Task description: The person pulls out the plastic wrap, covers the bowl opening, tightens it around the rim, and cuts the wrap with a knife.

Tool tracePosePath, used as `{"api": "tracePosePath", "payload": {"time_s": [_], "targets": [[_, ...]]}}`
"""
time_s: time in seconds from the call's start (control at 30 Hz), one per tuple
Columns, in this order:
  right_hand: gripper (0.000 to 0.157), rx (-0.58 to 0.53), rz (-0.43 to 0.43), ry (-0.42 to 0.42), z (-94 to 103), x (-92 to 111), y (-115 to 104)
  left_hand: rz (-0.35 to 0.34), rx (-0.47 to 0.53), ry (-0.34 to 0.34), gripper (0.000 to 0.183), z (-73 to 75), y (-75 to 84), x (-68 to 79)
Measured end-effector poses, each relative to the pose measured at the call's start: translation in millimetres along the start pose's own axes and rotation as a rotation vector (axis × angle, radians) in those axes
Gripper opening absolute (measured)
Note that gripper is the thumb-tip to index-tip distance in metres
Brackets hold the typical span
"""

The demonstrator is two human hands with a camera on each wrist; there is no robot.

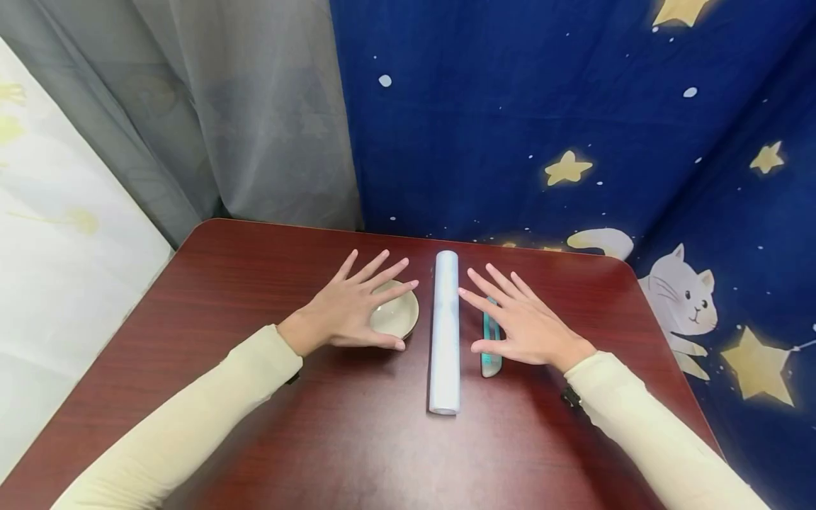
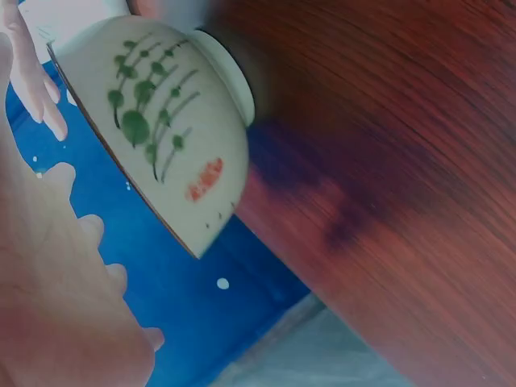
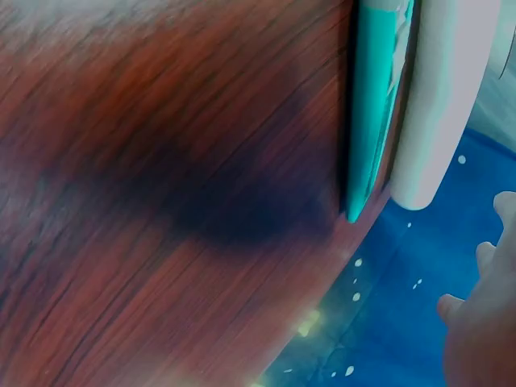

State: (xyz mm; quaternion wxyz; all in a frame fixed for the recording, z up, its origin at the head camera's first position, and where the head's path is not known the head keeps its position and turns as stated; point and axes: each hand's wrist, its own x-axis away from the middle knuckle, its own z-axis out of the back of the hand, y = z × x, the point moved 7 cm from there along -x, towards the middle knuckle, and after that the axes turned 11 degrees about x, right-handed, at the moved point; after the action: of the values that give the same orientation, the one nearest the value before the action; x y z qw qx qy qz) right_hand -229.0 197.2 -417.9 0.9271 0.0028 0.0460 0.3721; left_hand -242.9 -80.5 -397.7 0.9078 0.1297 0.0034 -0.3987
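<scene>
With fingers spread, my left hand (image 1: 347,306) hovers over a cream bowl (image 1: 400,316) and covers part of it in the head view. The left wrist view shows the bowl's side (image 2: 218,145), painted with a green plant and a red mark. A long white roll (image 1: 445,333), like plastic film, lies between the hands, pointing away from me. My right hand (image 1: 525,326), its fingers also spread, is above a slim teal-and-white tool (image 1: 491,363). The hand hides part of that tool, so its kind is unclear. Neither hand holds anything.
Everything lies on a dark red wood-grain table (image 1: 357,439). Beyond its far edge hang a grey curtain (image 1: 268,106) and a blue curtain (image 1: 472,142) with stars and a cat. A white sheet (image 1: 57,248) is at the left.
</scene>
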Motion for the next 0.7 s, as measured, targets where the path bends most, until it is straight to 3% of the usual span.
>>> {"api": "tracePosePath", "payload": {"time_s": [0.23,0.7], "targets": [[0.096,0.020,-0.014,0.015,-0.5,9.9,11.0,-0.006,-0.001,0.046,0.098,5.9,-8.7,11.3],[0.094,0.047,-0.050,0.027,-5.1,28.5,29.8,0.026,-0.043,0.066,0.100,7.9,-33.8,32.3]]}}
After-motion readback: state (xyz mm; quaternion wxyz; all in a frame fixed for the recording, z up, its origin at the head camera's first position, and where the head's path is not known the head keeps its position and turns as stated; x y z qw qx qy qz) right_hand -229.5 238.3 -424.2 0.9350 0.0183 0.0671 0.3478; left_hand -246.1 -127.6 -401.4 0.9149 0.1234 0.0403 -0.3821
